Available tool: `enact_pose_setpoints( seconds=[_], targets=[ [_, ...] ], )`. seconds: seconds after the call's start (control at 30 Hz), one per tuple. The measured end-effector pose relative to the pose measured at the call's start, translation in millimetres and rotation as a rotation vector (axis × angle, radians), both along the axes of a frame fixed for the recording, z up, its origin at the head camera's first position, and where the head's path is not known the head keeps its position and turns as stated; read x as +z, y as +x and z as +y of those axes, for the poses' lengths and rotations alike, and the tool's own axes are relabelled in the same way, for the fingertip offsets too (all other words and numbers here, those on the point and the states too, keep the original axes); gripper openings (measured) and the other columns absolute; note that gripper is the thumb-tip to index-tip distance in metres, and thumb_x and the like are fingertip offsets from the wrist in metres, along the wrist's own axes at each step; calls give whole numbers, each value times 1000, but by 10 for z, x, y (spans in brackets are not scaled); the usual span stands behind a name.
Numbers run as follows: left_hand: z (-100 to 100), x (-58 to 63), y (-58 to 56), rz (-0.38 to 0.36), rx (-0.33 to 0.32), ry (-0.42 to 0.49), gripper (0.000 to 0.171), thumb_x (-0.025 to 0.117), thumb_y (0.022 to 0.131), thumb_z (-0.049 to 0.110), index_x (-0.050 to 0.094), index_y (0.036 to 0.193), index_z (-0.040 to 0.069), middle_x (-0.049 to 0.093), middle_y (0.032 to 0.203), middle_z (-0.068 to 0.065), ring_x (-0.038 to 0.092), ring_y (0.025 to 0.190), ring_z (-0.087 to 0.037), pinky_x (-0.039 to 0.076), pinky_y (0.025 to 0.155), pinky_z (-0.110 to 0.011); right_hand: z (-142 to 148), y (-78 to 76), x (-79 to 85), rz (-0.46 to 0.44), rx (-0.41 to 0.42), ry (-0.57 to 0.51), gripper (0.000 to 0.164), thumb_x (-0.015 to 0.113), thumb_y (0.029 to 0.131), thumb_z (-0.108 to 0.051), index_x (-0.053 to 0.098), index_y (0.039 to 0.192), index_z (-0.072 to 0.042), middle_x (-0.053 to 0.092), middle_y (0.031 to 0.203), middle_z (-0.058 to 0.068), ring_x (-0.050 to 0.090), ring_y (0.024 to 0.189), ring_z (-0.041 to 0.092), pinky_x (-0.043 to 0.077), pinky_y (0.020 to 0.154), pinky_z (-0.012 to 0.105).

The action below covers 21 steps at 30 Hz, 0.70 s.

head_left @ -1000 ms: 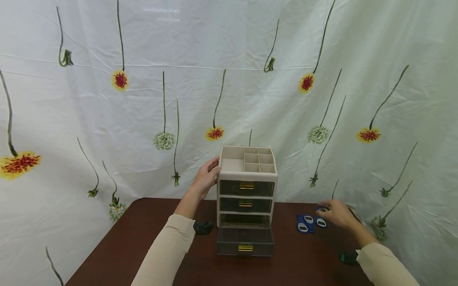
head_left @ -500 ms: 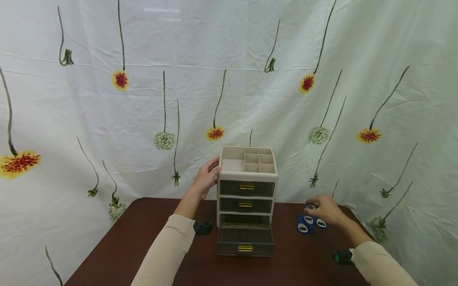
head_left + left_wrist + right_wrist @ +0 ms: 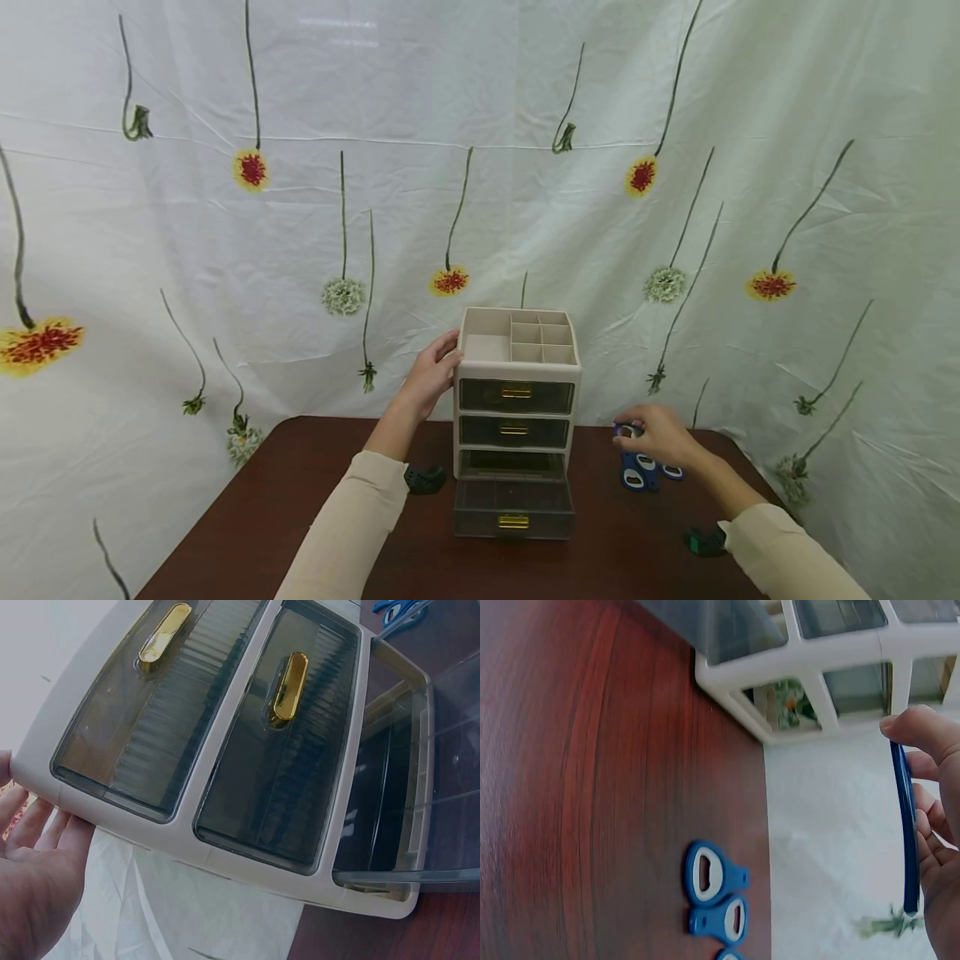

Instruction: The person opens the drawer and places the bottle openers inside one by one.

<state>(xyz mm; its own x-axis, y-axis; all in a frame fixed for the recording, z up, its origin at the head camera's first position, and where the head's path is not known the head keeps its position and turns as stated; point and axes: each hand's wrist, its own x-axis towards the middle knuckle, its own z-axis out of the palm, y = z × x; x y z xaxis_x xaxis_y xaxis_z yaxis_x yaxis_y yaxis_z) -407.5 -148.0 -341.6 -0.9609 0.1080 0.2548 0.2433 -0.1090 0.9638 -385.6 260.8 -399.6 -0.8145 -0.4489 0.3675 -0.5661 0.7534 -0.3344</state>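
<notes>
My left hand (image 3: 431, 379) rests with its fingers against the upper left side of a beige drawer organizer (image 3: 480, 369); the left wrist view has the fingers (image 3: 52, 832) along its side wall. The lowest smoky clear drawer (image 3: 514, 497) is pulled out, and the two drawers above are closed. To the right of the organizer, my right hand (image 3: 663, 435) pinches a blue bottle opener (image 3: 906, 817) between thumb and fingers, raised over the table and seen edge-on in the right wrist view. Several matching bottle openers (image 3: 736, 877) with pale oval centres lie below it.
The organizer stands on a dark red-brown table (image 3: 315, 508), its top split into small compartments (image 3: 527, 333). Behind the table hangs a white cloth (image 3: 405, 100) with printed flowers. A dark strap device sits at each wrist.
My right hand has moved left toward the organizer, carrying the bottle opener over the others on the table. The left hand and the organizer have stayed in place.
</notes>
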Motion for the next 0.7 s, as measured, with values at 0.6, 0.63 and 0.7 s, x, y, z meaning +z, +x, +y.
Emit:
enact_pose_setpoints(
  seconds=[0.6, 0.63, 0.7],
  targets=[
    [7, -4, -6, -8, 9, 1, 54, 49, 110, 10, 33, 161, 6, 35, 162, -15, 38, 144, -33, 35, 113, -56, -684, 185, 109, 81, 241, 54, 32, 80, 93, -26, 77, 118, -6, 68, 111, 2, 64, 94, 19, 54, 75, 37],
    [7, -3, -7, -9, 9, 0, 54, 49, 110, 10, 33, 161, 6, 35, 162, -15, 38, 144, -33, 35, 114, -56, -737, 200, 114, 81, 252, 57, 33, 80, 92, -26, 77, 118, -6, 67, 112, 2, 64, 95, 20, 54, 76, 37],
    [6, -3, -9, -11, 9, -3, 54, 49, 110, 10, 33, 161, 6, 34, 163, -15, 38, 145, -33, 35, 114, -56, -850, 227, 118, 76, 272, 66, 34, 80, 93, -27, 77, 119, -5, 67, 114, 4, 63, 100, 23, 54, 80, 39]
  ],
)
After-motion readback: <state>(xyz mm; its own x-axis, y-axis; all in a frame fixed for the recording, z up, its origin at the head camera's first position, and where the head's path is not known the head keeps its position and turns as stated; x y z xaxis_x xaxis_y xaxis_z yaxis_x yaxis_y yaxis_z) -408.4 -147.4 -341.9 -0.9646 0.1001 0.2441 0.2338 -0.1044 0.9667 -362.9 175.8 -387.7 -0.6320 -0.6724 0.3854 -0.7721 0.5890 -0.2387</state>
